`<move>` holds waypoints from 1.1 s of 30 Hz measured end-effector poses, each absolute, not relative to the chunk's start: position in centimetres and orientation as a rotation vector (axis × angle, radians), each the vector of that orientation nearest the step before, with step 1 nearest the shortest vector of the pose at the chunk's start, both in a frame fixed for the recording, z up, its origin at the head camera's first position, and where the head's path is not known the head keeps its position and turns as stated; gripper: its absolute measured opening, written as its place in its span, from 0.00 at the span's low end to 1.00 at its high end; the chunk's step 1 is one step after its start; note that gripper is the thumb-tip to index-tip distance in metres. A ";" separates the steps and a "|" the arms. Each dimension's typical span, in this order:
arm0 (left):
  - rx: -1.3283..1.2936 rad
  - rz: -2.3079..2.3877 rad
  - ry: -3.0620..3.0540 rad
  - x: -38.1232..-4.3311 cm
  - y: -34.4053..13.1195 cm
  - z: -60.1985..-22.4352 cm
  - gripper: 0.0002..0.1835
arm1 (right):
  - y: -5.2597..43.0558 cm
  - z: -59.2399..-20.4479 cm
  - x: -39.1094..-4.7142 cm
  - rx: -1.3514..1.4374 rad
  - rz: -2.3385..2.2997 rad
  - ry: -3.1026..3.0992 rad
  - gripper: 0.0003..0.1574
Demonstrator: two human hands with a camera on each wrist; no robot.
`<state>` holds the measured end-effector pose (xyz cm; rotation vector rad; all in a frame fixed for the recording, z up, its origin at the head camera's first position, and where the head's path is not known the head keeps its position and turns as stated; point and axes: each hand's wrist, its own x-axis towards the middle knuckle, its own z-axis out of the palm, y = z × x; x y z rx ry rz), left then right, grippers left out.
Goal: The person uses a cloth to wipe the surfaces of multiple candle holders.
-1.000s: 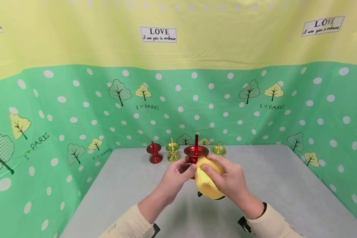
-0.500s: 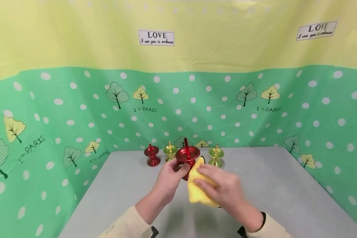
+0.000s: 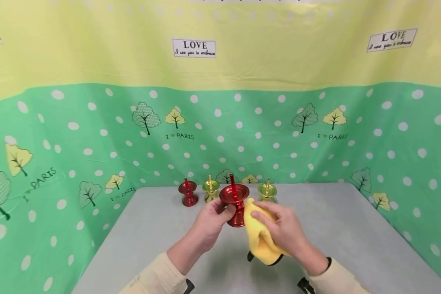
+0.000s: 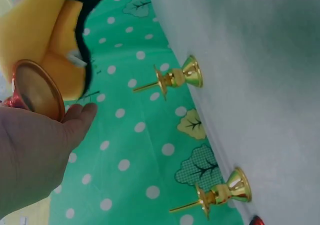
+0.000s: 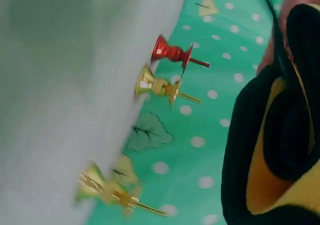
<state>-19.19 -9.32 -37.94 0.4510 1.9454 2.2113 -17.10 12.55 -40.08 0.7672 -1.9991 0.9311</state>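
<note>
My left hand (image 3: 207,227) grips a shiny red candle holder (image 3: 237,212) by its stem, keeping it upright above the table. A wide dish with a tall spike tops the holder. In the left wrist view its hollow base (image 4: 39,91) shows beyond the left hand (image 4: 35,152). My right hand (image 3: 287,228) pinches a bunched yellow cloth (image 3: 259,234) with a black edge, close at the right side of the holder. The same cloth (image 5: 272,185) fills the right of the right wrist view, its dark border folded over.
Behind the hands stand a smaller red candle holder (image 3: 188,193), a gold one (image 3: 210,189) and another gold one (image 3: 267,191) in a row along the back of the grey table (image 3: 139,237). A green and yellow printed curtain (image 3: 220,134) surrounds the table.
The red holder has shifted slightly left and lower, its base now showing. The cloth, pressed against the holder earlier, has drawn a little right and down and hangs looser.
</note>
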 end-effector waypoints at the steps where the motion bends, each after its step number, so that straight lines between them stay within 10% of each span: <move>1: 0.461 2.201 1.937 -19.2 -9.3 -38.0 0.37 | 12.5 -40.1 -16.8 0.806 0.890 -1.975 0.15; 8: 0.477 2.196 1.824 -19.5 -9.5 -38.1 0.37 | 12.2 -39.8 -16.3 0.974 0.888 -1.895 0.17; 14: 0.507 2.163 1.771 -19.4 -9.5 -38.1 0.39 | 13.4 -38.9 -16.2 0.277 2.072 -2.313 0.26; 22: 0.534 2.204 1.538 -19.5 -9.3 -38.3 0.42 | 12.8 -40.6 -16.7 1.019 0.979 -1.807 0.28; 33: 0.594 2.172 1.318 -19.5 -9.5 -37.9 0.37 | 11.9 -40.7 -17.2 1.019 1.025 -1.714 0.26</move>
